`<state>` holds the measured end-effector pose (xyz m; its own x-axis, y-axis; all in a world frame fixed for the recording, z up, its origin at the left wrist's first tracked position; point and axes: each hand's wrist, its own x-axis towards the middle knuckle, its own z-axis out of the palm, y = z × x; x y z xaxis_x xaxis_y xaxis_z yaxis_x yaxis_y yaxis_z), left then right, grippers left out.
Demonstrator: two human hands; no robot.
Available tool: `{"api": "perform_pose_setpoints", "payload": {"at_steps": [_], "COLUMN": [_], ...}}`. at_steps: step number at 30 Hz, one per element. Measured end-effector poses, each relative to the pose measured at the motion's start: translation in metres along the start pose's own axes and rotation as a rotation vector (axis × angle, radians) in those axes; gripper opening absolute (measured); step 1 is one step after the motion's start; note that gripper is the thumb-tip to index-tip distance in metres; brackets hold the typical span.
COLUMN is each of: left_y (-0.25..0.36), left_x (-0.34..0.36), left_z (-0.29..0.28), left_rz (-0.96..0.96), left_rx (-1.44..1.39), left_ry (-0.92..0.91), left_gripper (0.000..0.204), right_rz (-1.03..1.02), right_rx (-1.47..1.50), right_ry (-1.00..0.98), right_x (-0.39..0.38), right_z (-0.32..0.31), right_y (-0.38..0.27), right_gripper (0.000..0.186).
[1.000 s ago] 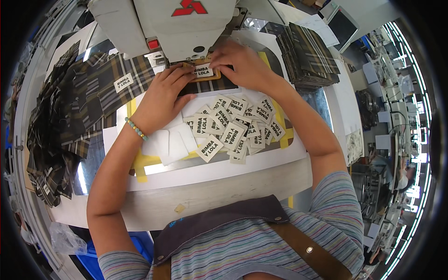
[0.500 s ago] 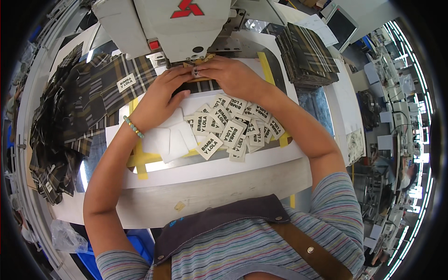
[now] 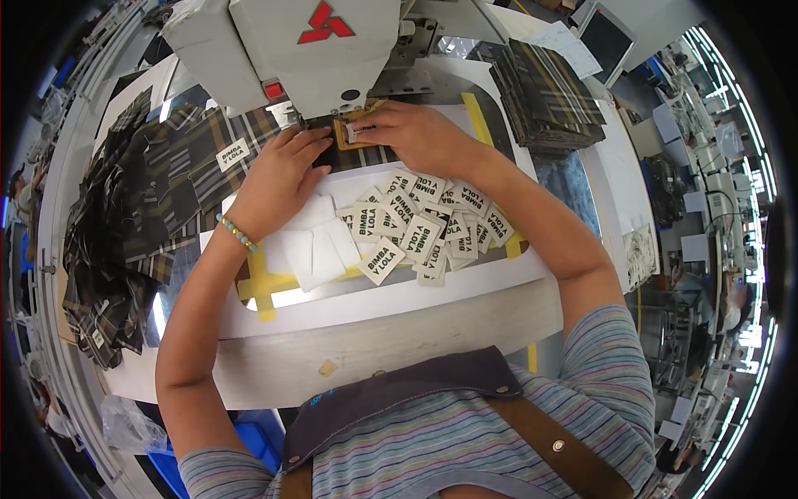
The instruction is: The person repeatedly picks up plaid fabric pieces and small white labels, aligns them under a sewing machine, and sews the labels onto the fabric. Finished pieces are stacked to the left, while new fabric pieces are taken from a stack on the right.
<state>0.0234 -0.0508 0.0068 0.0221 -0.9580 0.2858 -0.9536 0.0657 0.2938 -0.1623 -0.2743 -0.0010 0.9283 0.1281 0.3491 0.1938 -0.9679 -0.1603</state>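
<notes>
At the head of a white sewing machine (image 3: pixel 320 50), both my hands are on dark plaid fabric (image 3: pixel 353 156). My left hand (image 3: pixel 287 175) lies palm down, fingers stretched flat on the cloth beside the needle area. My right hand (image 3: pixel 407 133) has its fingers together on a small pale label (image 3: pixel 361 129) inside a yellow-brown frame (image 3: pixel 340 133); its fingertips partly cover both. Close in front of my hands, a loose pile of printed cream labels (image 3: pixel 422 237) is spread on the work surface, with white blank pieces (image 3: pixel 320 249) to its left.
Plaid pieces (image 3: pixel 166 183) spread over the left side, one bearing a label (image 3: pixel 233 155). A stack of folded plaid pieces (image 3: pixel 553 96) stands at the back right, near a dark screen (image 3: pixel 605 37). Yellow tape (image 3: pixel 480 125) marks the work surface. Below left sits a blue bin (image 3: pixel 258 441).
My left hand has shifted slightly away from the right, opening a gap between their fingertips. The frame and the label under my right fingers now show more. The view has moved slightly.
</notes>
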Motion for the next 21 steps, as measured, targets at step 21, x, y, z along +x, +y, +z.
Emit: {"api": "perform_pose_setpoints", "payload": {"at_steps": [21], "left_y": [0.002], "left_x": [0.006], "left_z": [-0.008], "left_rz": [-0.013], "left_rx": [-0.038], "left_ry": [-0.037], "left_gripper": [0.04], "right_rz": [-0.032], "right_rx": [-0.019], "right_ry": [-0.001], "right_x": [0.001], "right_z": [-0.003], "right_y": [0.001], "right_gripper": [0.045]}}
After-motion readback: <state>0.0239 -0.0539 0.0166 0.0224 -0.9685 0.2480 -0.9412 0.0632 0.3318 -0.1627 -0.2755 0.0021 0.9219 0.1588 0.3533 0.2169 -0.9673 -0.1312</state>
